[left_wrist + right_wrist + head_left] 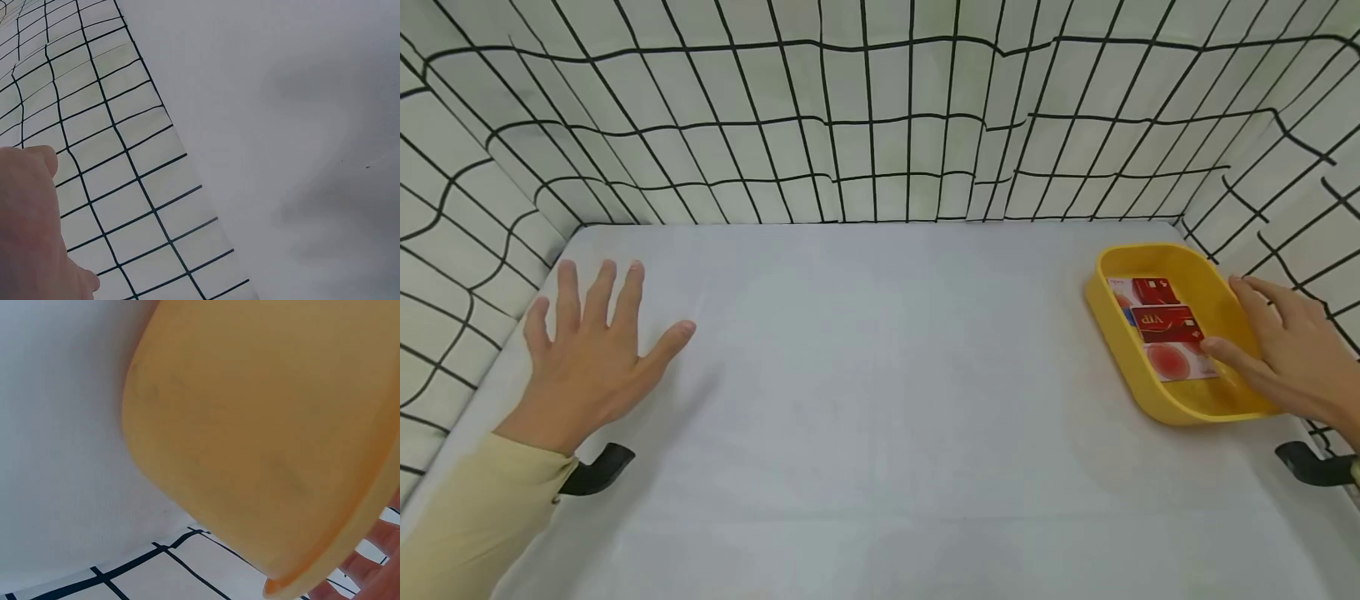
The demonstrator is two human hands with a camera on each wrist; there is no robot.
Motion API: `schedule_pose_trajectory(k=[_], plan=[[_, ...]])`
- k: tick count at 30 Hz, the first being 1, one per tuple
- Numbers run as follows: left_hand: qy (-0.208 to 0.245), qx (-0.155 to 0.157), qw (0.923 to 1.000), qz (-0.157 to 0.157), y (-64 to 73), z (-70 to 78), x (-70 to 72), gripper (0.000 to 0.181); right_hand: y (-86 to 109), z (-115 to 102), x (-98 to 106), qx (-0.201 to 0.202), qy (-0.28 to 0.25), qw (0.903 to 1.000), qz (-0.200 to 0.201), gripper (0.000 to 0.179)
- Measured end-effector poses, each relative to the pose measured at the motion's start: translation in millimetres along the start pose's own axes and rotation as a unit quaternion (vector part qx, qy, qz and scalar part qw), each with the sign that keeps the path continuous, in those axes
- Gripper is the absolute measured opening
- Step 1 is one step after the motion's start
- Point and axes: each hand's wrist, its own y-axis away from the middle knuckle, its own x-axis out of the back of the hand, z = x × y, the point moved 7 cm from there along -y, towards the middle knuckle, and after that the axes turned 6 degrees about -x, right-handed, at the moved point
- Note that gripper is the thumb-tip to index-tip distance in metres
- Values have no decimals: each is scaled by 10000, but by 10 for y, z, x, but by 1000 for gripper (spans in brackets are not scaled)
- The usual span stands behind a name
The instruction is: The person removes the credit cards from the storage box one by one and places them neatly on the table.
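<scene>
My left hand is held over the left side of the white surface, fingers spread and straight, with nothing in it. Part of that hand shows at the left edge of the left wrist view. At the right, my right hand reaches over the right rim of a yellow plastic tub, thumb above the inside and fingers extended. Inside the tub lie several red and white cards, one marked VIP. In the right wrist view the tub's outer wall hides much of the hand, with fingers beyond its rim.
A white cloth surface spreads between the hands. Walls of white sheet with black wire grid enclose the back and both sides. The tub stands close to the right grid wall. Black curved pieces stick out by both wrists.
</scene>
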Motion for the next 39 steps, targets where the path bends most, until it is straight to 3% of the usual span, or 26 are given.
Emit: schedule_pose_trajectory(k=[11,21,39], plan=[[59,-217,9990,373,-19,273,63,101,-50,75,-7,-97,500,9987,21,94],[20,-531,9969,574,-12,520,82,100,-91,114,-22,30,725,9974,36,89],[-28,-804,9946,650,-20,758,40,99,-151,172,-29,139,1113,9937,84,89]])
